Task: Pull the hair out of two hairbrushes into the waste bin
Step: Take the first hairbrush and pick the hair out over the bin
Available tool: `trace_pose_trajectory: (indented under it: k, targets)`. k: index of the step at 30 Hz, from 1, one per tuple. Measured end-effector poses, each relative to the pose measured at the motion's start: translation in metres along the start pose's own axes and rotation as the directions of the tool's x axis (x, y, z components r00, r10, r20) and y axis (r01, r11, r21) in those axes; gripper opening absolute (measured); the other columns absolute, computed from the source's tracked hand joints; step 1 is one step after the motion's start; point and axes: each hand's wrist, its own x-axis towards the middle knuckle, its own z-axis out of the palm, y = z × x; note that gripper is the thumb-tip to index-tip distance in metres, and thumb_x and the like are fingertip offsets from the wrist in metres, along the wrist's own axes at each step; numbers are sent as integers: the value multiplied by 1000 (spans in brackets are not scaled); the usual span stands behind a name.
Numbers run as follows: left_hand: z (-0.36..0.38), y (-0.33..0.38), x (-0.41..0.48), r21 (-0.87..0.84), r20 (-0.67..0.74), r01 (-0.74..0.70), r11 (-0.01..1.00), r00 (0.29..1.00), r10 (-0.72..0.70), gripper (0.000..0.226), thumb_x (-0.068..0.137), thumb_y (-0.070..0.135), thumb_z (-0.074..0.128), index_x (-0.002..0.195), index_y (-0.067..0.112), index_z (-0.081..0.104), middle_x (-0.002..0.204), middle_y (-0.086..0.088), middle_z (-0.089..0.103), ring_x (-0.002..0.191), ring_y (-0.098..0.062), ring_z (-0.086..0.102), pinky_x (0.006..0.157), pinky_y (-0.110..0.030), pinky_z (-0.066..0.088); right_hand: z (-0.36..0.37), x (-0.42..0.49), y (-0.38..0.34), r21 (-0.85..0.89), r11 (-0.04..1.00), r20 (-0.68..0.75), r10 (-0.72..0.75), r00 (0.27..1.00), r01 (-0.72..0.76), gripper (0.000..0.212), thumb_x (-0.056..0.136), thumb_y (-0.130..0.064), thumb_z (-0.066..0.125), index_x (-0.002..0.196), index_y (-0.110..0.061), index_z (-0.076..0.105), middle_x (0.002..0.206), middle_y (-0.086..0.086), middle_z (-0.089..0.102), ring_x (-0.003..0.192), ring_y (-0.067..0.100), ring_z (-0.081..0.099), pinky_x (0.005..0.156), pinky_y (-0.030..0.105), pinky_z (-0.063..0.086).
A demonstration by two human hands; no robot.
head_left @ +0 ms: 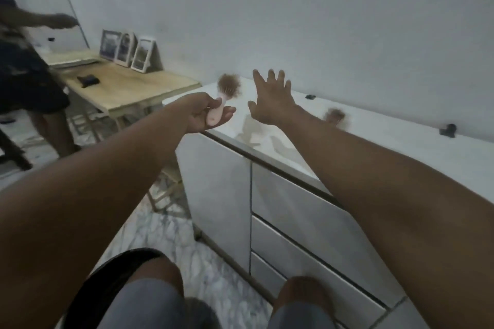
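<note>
Glossy white cabinet top, wooden table

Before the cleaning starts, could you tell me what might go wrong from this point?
The pink hairbrush seems only loosely held in the left hand, so it may slip and drop. The open right hand reaches over the cabinet top, its forearm close to the second hairbrush, which it could knock off.

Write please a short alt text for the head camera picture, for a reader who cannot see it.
A person's left hand holds a pink hairbrush clogged with brown hair, while the right hand is spread open above a white cabinet. What seems a second hair-filled brush lies on it, beyond the right forearm.
</note>
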Motion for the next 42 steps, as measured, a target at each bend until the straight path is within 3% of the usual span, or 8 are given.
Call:
trace_pose_trajectory:
  k: [5,8,16,20,24,29,38,42]
  targets:
    - [-80,-10,-29,-30,-110,-28,999,994,25,20,103,3,41,120,-3,47,100,-21,63,86,-27,65,65,-39,61,31,-4,-85,72,987,57,-146,988,141,79,94,-38,51,157,-16,7,161,25,8,149,47,-1,121,57,7]
    - [-128,-22,-45,-46,-179,-26,999,984,17,27,102,3,42,128,-4,44,106,-21,63,89,-27,66,56,-37,62,57,-19,-131,106,975,84,-206,975,197,80,93,-38,52,156,-17,8,161,24,11,148,48,1,121,57,9]
    - [-232,-59,-79,-108,-239,-4,994,971,-22,31,102,5,44,131,-6,45,111,-19,62,94,-25,67,67,-39,62,121,-56,-229,143,967,195,-237,952,211,81,91,-40,56,156,-18,12,158,25,18,147,48,9,118,57,15]
    - [-273,-85,-87,-152,-251,44,987,965,-82,28,103,6,41,128,-5,49,104,-15,63,90,-23,64,61,-37,60,150,-66,-271,157,967,221,-233,947,202,82,86,-39,59,154,-19,17,154,23,26,144,47,18,116,55,20]
    - [-318,-124,-90,-279,-260,95,956,950,-170,24,102,4,43,119,-9,53,102,-16,65,90,-24,65,76,-39,59,182,-83,-302,170,962,304,-257,917,214,82,88,-34,56,156,-19,11,158,24,20,147,47,11,120,55,15]
    - [-371,-170,-100,-425,-255,103,899,939,-229,29,103,4,42,126,-11,50,106,-19,64,95,-26,65,70,-42,62,214,-103,-338,169,954,412,-296,862,247,81,92,-33,53,157,-20,7,163,22,8,150,46,0,122,55,7]
    - [-425,-199,-98,-448,-298,63,892,930,-215,35,103,3,40,135,-11,43,127,-18,58,119,-28,58,89,-40,49,239,-121,-381,179,926,432,-378,819,333,80,93,-34,53,157,-18,7,163,20,9,150,45,0,122,55,8]
    - [-419,-219,-99,-485,-300,85,871,919,-257,37,103,3,41,137,-8,43,134,-16,58,111,-27,61,88,-39,50,260,-134,-375,241,914,438,-403,803,327,81,94,-36,56,157,-18,7,162,21,12,150,45,-1,121,54,7]
